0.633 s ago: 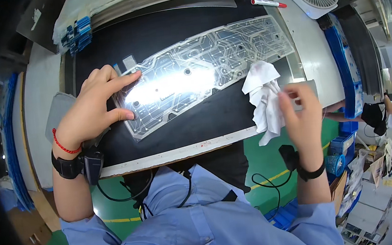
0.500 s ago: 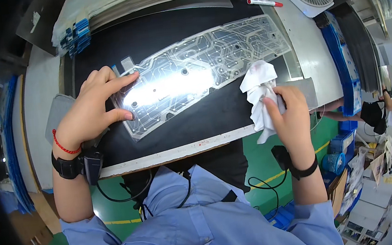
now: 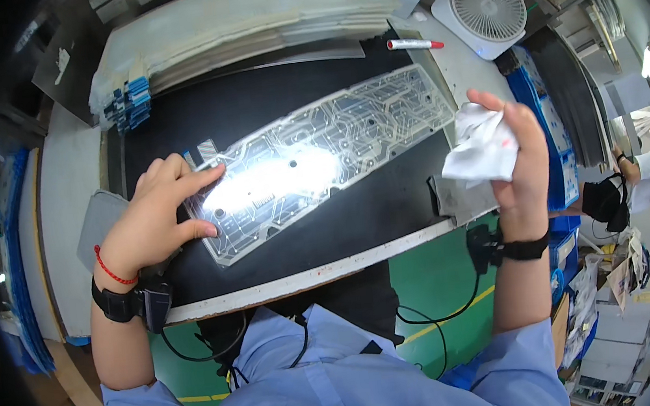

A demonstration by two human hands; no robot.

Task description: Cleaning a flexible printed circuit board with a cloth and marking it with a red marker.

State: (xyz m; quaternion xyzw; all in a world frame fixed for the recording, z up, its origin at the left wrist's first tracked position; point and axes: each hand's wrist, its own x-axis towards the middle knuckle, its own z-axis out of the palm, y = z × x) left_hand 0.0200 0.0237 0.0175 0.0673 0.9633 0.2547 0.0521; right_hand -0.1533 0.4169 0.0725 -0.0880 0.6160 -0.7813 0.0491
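Note:
A clear keyboard membrane sheet (image 3: 383, 117), printed with silvery circuit lines, lies slantwise on the black work surface (image 3: 366, 214). Bright glare covers part of its left half. My left hand (image 3: 151, 217) presses on the sheet's left end, index finger and thumb spread apart on it, the other fingers curled. A short tail sticks up from the sheet's upper edge, beside that hand. To the right of the sheet, my right hand (image 3: 525, 162) is raised and closed round a crumpled white cloth (image 3: 480, 156), which has a small reddish mark on it.
A thick stack of sheets (image 3: 243, 25) with blue-tipped tails (image 3: 128, 105) stands at the back. A red-and-white marker (image 3: 414, 44) and white fan (image 3: 486, 13) are back right. Blue trays (image 3: 562, 178) stand along the right side. Another person (image 3: 645, 176) is farther right.
My right hand has lifted the cloth away from the sheet, to the right and up. The view has shifted slightly; my left hand remains at the sheet's left end.

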